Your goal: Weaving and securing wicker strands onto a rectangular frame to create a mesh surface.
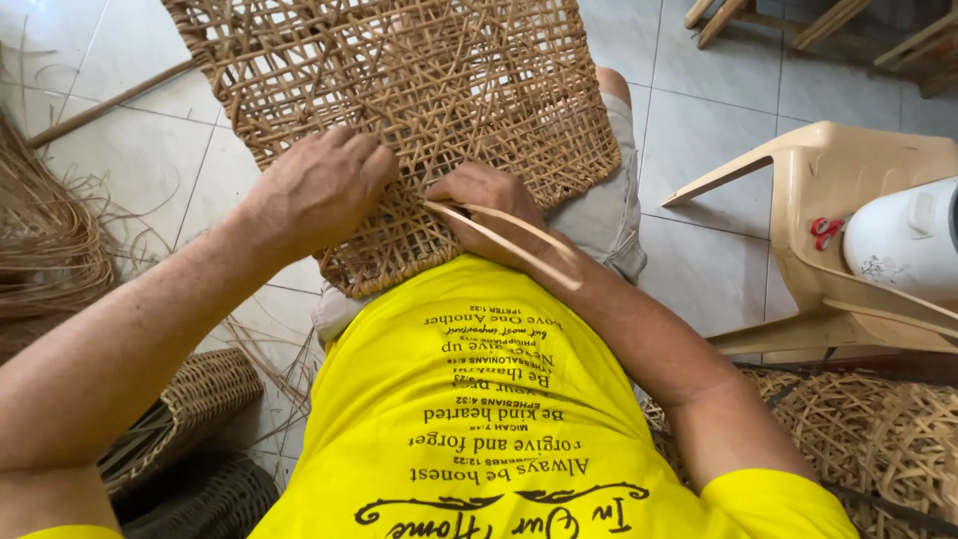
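While the left hand (321, 188) presses knuckles-down on the near part of the woven rattan panel (419, 110), its fingers (371, 160) are curled together into the open lattice, and whether they pinch a strand there cannot be told. Just to its right, the right hand (489, 212) rests on the panel's near edge with its fingers pressed together around flat pale rattan strips (509, 238), which run from the weave toward the near right across the wrist. The panel, an open hexagonal cane weave with a tighter band along its near border, lies tilted across the person's lap, on light grey shorts (604, 215), and reaches to the far edge of the view. Nearer the camera is the person's yellow shirt (469, 429) with dark print. On the left, loose bundles of rattan strands (45, 240) lie on the pale tiled floor (699, 130), with a long thin stick (110, 103) beyond them and a woven basket (190, 404) at the near left. On the right stands a beige plastic chair (828, 190) bearing a white appliance (903, 240) and a small red item (825, 232); more woven cane work (878, 439) lies at the near right.
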